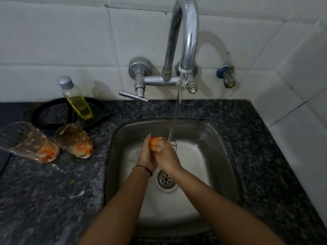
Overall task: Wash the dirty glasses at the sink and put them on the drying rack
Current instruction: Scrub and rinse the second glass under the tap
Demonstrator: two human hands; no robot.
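Observation:
Over the steel sink (217,156), my left hand (146,156) and my right hand (166,156) together hold a glass (155,140) smeared with orange residue. Both hands wrap round it and hide most of it. It sits just left of the water stream (177,110) running from the curved chrome tap (187,36). Two more dirty glasses stand on the counter to the left. The larger glass (26,140) and the smaller glass (74,138) both have orange and white residue at the bottom. No drying rack is in view.
A bottle of yellow liquid (76,98) with a grey cap stands on a black plate (53,112) behind the glasses. The tap lever (132,96) juts out over the dark granite counter (53,191). The drain (166,179) lies below my wrists. White tiled walls close in behind and to the right.

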